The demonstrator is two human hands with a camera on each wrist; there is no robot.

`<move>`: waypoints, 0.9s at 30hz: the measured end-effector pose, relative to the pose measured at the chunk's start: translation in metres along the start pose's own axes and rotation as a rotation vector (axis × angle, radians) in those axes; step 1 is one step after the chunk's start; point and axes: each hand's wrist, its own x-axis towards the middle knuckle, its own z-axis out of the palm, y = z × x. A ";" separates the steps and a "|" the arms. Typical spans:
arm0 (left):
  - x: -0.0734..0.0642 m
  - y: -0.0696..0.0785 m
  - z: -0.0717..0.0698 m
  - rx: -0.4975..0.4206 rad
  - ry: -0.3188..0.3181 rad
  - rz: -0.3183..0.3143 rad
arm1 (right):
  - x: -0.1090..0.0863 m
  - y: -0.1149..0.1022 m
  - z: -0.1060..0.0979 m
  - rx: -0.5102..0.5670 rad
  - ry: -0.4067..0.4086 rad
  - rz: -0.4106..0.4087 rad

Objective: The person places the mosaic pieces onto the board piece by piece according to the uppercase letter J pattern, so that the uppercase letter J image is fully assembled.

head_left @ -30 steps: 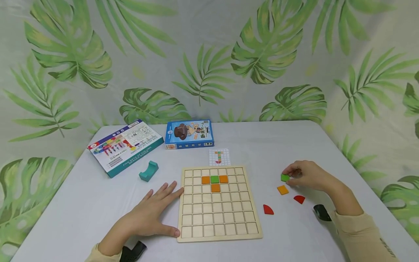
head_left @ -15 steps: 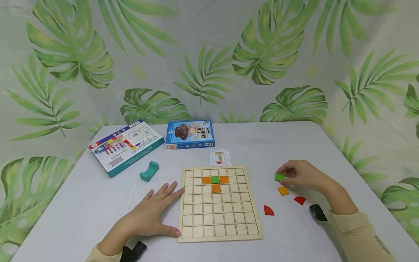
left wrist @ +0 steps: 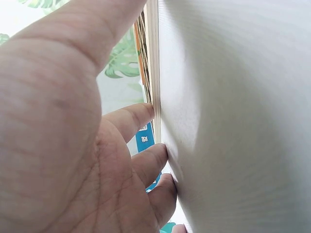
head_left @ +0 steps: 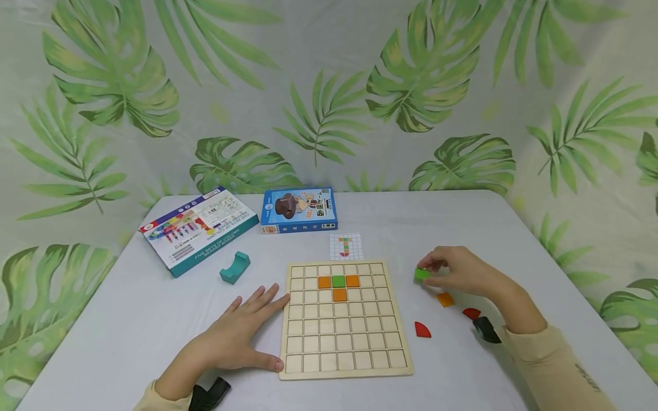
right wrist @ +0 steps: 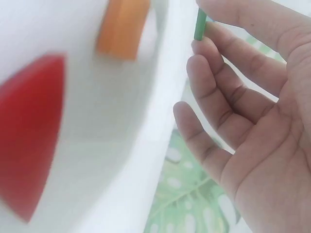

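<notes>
My right hand [head_left: 460, 271] pinches a green square tile [head_left: 421, 274] between thumb and fingertips, to the right of the wooden grid board [head_left: 313, 345]. In the right wrist view only the thin edge of that green tile [right wrist: 199, 25] shows. My left hand [head_left: 233, 337] lies spread at the board's left side, its thumb and index finger touching the edge. On the board, a green tile [head_left: 338, 281] sits between an orange tile [head_left: 324, 282] and a second orange tile [head_left: 352, 281]; a third orange tile [head_left: 340, 295] lies below the green one.
Right of the board lie an orange tile [head_left: 445, 299], a red quarter-circle piece [head_left: 422, 330] and another red piece [head_left: 471, 313]. A pattern card [head_left: 346, 246] lies behind the board. Further back are a blue box [head_left: 298, 210], a white-and-teal box [head_left: 197, 231] and a teal curved block [head_left: 235, 268].
My right hand has moved left toward the board with the green tile, past the loose orange tile. My left hand has stayed in place at the board's edge.
</notes>
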 end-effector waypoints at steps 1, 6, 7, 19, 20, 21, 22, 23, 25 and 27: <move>0.000 0.000 0.000 0.000 0.000 0.003 | 0.001 -0.002 0.000 0.003 -0.004 -0.006; -0.001 0.001 -0.001 0.005 0.001 0.001 | 0.006 -0.015 0.002 0.005 -0.009 -0.048; -0.001 0.001 -0.001 0.006 0.002 0.001 | 0.007 -0.018 0.003 0.005 -0.009 -0.057; -0.001 0.000 -0.001 0.004 0.002 0.005 | 0.026 -0.046 0.011 0.024 -0.055 -0.088; -0.001 0.000 -0.001 0.005 0.003 0.007 | 0.027 -0.048 0.012 0.027 -0.060 -0.087; -0.001 0.000 -0.001 0.006 0.003 0.007 | 0.028 -0.050 0.013 0.029 -0.064 -0.090; -0.001 0.000 -0.001 0.005 0.002 0.008 | 0.030 -0.052 0.013 0.030 -0.068 -0.092; -0.001 0.000 -0.001 0.005 0.002 0.008 | 0.031 -0.054 0.014 0.030 -0.071 -0.095; -0.001 -0.001 -0.001 0.007 0.002 0.010 | 0.034 -0.058 0.016 0.034 -0.078 -0.107; -0.001 -0.001 -0.001 0.009 0.001 0.011 | 0.036 -0.062 0.018 0.038 -0.092 -0.121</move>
